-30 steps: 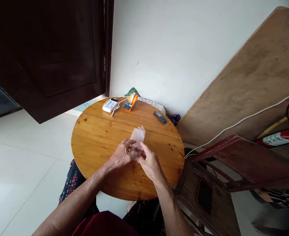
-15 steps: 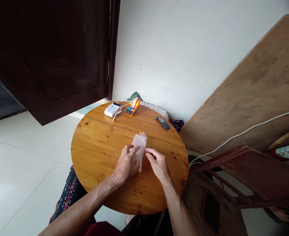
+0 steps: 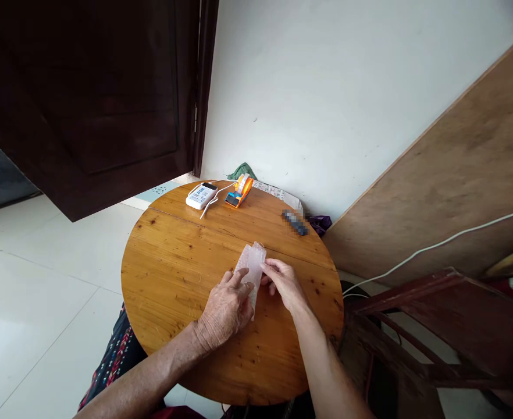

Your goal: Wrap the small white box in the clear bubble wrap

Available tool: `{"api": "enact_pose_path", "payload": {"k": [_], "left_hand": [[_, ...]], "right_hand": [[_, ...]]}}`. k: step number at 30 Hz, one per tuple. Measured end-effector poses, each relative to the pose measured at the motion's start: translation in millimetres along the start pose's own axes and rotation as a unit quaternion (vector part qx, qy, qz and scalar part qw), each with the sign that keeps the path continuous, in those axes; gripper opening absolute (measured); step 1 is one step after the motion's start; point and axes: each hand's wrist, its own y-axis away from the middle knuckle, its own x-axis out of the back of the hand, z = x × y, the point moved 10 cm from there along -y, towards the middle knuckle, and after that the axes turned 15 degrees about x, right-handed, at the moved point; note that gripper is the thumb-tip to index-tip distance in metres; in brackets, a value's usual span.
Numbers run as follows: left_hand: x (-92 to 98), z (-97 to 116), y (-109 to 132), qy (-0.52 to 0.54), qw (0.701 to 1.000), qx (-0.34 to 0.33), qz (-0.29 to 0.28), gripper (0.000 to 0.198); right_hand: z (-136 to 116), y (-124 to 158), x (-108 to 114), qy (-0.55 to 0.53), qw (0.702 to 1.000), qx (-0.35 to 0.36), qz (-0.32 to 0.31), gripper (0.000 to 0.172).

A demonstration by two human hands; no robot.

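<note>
A whitish strip of bubble wrap (image 3: pixel 253 262) lies on the round wooden table (image 3: pixel 169 291) in front of me. Its left part looks bubbly, while a smoother translucent layer shows along the right side. My left hand (image 3: pixel 228 302) rests on the lower part with fingers spread, the fingertips touching the wrap. At the right edge, my right hand (image 3: pixel 285 282) pinches the wrap between thumb and fingers. Whether anything lies inside the wrap I cannot tell.
Toward the back stand a white box-shaped device (image 3: pixel 201 196) with a cable and an orange tape dispenser (image 3: pixel 239 191). A dark blurred object (image 3: pixel 295 222) lies at the back right. A dark red wooden chair (image 3: pixel 448 314) stands on the right, a dark door (image 3: pixel 108 105) on the left.
My right fingers have shifted on the wrap's right edge, and the smooth layer there shows more widely. My left hand stays on the wrap. The view has tilted slightly.
</note>
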Motion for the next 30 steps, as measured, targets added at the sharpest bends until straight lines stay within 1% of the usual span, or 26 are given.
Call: {"api": "enact_pose_path", "payload": {"k": [3,7,9,11,14,17,19,22,27,28,30], "left_hand": [[-0.5,0.2,-0.5,0.003,1.0,-0.01,0.0,0.036],[-0.8,5.7,-1.1,-0.011,0.999,-0.032,-0.013,0.052],[-2.5,8.7,-1.4,-0.022,0.998,-0.039,-0.032,0.049],[-4.3,9.6,-2.2,-0.022,0.998,-0.037,-0.051,0.041],[-4.2,5.6,-5.1,-0.004,0.999,-0.018,-0.049,0.032],[-6.1,-0.9,-7.2,0.022,0.999,-0.002,-0.039,0.034],[-7.4,-4.4,-6.9,0.037,0.999,0.004,-0.029,0.033],[-3.6,-12.1,-4.1,0.063,0.997,0.036,0.004,0.035],[10.6,-35.4,3.4,0.096,0.981,0.147,0.08,0.048],[11.3,-38.5,3.8,0.102,0.979,0.159,0.083,0.053],[8.4,-40.8,2.1,0.117,0.978,0.162,0.068,0.065]], "right_hand": [[-4.3,-11.5,-17.5,-0.017,0.998,-0.026,-0.055,0.036],[-5.3,-26.6,-29.4,-0.011,0.996,-0.036,-0.082,0.034],[-6.7,-32.2,-33.5,-0.012,0.996,-0.024,-0.085,0.035],[-10.9,-35.5,-36.2,-0.015,0.997,-0.002,-0.081,0.036],[-22.7,-34.7,-37.0,-0.019,0.997,0.035,-0.063,0.037],[-40.6,-26.4,-35.2,-0.025,0.995,0.08,-0.052,0.035],[-53.2,-16.5,-34.2,-0.014,0.992,0.114,-0.058,0.031],[-65.7,2.5,-32.8,0.024,0.986,0.15,-0.07,0.026],[-80.5,34.2,-36.1,0.066,0.973,0.204,-0.082,0.019],[-83.6,40.1,-37.2,0.076,0.97,0.218,-0.081,0.016],[-87.7,51.9,-39.1,0.092,0.962,0.245,-0.075,0.014]]}}
